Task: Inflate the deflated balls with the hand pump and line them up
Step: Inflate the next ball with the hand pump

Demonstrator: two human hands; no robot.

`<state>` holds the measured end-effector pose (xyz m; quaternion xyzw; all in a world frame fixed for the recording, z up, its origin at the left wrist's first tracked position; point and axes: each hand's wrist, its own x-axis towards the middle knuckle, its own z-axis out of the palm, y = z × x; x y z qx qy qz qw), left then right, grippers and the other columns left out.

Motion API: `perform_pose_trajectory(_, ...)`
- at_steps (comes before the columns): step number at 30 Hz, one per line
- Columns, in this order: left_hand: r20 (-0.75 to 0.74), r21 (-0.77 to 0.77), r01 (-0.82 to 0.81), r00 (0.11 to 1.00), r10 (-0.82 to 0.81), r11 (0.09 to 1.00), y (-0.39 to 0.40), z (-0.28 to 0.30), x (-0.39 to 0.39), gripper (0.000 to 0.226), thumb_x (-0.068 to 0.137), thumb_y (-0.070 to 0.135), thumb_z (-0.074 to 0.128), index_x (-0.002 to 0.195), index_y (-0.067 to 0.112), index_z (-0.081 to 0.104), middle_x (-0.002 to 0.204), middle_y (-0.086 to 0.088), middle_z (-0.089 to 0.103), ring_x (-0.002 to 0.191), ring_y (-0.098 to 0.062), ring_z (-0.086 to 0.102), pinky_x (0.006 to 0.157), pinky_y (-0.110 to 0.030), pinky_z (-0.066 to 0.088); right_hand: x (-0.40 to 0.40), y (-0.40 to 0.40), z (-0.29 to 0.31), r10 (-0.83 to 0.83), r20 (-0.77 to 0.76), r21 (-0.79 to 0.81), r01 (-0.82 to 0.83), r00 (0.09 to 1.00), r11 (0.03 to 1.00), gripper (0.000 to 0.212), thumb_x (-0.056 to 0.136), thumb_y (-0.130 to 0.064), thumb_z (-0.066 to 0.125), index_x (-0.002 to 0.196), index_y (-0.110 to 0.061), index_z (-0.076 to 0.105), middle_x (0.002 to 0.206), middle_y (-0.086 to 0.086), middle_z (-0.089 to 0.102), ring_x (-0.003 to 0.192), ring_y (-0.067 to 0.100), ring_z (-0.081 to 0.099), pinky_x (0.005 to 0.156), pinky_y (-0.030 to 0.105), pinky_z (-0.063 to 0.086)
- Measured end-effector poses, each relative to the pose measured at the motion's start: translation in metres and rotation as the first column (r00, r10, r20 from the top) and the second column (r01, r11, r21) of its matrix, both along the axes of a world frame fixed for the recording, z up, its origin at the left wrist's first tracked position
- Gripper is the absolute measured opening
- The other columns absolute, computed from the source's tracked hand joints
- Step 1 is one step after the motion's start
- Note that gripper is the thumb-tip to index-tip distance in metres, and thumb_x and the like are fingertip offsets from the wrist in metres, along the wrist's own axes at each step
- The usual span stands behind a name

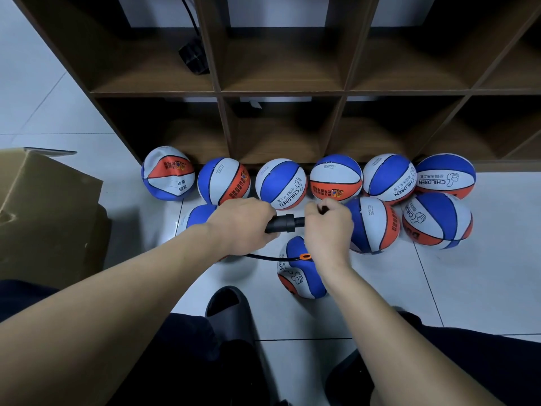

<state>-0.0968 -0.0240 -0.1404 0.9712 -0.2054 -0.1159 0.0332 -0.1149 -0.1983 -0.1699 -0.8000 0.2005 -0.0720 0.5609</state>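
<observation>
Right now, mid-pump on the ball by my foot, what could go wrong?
The hose runs slack to an orange fitting on the soft ball; hard strokes could tug it out. The ball lies loose on smooth tile and might roll. The left hand and right hand sit close on the pump, so a pinch is possible.

Near the centre, the left hand (243,222) grips the black barrel of the hand pump (282,224), and the right hand (328,227), at its 3 o'clock, is curled round the pump's handle end. A thin black hose (263,257) runs from under the left hand toward 4 o'clock, ending at an orange fitting (306,256) on a creased, part-flat ball (300,273) on the tiled floor (468,288). At 12 o'clock, six balls (281,184) line the foot of a dark wooden shelf unit (281,92); the leftmost ball (167,174) looks dented. A cardboard box (49,218) sits at 9 o'clock, a black slipper (229,310) at 6 o'clock.
</observation>
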Motion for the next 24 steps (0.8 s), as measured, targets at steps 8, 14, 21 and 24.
perform_pose_trajectory(8, -0.002, -0.021, 0.014, 1.0, -0.014, 1.0, -0.008, -0.001, 0.0, 0.025, 0.1, 0.051, 0.061, 0.089, 0.029, 0.063, 0.073, 0.006, 0.061, 0.067, -0.014, 0.058, 0.056, -0.031, 0.041, 0.002, 0.006, -0.003, 0.041, 0.001, 0.017, -0.041, 0.999, 0.999, 0.032, 0.097, -0.022, 0.068, 0.073, -0.006, 0.054, 0.058, -0.005, 0.048, 0.058, 0.013, 0.04, 0.059, 0.033, 0.041)
perform_pose_trajectory(14, -0.042, -0.055, -0.016, 0.999, 0.013, 0.998, -0.005, 0.0, 0.0, 0.024, 0.099, 0.053, 0.064, 0.091, 0.03, 0.062, 0.076, 0.006, 0.062, 0.071, -0.014, 0.06, 0.06, -0.033, 0.049, 0.013, -0.017, 0.002, 0.124, -0.033, -0.007, -0.124, 0.992, 0.992, 0.039, 0.096, -0.027, 0.072, 0.067, -0.007, 0.053, 0.055, -0.005, 0.041, 0.057, 0.014, 0.035, 0.056, 0.033, 0.035)
perform_pose_trajectory(21, -0.042, -0.022, -0.05, 0.998, 0.049, 0.999, 0.008, 0.007, 0.006, 0.024, 0.099, 0.049, 0.065, 0.088, 0.028, 0.064, 0.077, 0.006, 0.062, 0.072, -0.013, 0.058, 0.059, -0.031, 0.042, 0.033, -0.078, 0.002, -0.052, -0.118, 0.095, 0.063, 0.992, 0.994, 0.035, 0.093, -0.025, 0.073, 0.072, -0.003, 0.055, 0.061, 0.005, 0.039, 0.059, 0.022, 0.032, 0.057, 0.036, 0.03)
perform_pose_trajectory(24, -0.019, 0.008, -0.031, 0.999, 0.031, 0.999, 0.005, 0.008, 0.005, 0.023, 0.101, 0.048, 0.064, 0.091, 0.028, 0.065, 0.076, 0.006, 0.062, 0.072, -0.015, 0.059, 0.06, -0.032, 0.045, 0.028, -0.065, -0.002, -0.057, -0.108, 0.06, 0.064, 0.993, 0.996, 0.036, 0.09, -0.022, 0.069, 0.073, 0.002, 0.048, 0.064, 0.008, 0.037, 0.063, 0.024, 0.032, 0.059, 0.038, 0.031)
